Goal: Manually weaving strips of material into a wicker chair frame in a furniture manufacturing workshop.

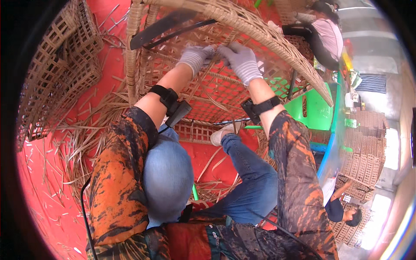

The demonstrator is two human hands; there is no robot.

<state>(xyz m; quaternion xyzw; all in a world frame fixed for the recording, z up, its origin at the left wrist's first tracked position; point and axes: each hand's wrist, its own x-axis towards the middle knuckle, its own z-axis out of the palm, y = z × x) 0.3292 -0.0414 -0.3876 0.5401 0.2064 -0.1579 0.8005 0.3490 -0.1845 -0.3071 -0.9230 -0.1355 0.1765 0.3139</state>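
Note:
A large woven rattan basket (277, 45) lies tipped in front of me, with its braided rim curving across the top and its open lattice facing me. My left hand (197, 57), in a grey striped glove, is closed with its fingertips at the lattice. Close beside it, my gloved right hand (240, 61) is also closed at the weave. A flat rattan strip (209, 67) runs down between the two hands, and both appear to pinch it; the fingertips are partly hidden. Dark flat bars (162, 28) cross the basket's upper left.
More lattice baskets (65, 71) stand at the left. Loose rattan strips (82, 149) litter the red floor (43, 182). A green plastic chair (318, 108) is at the right, near a blue-edged table (331, 143). Two people and stacked baskets (366, 151) are farther right.

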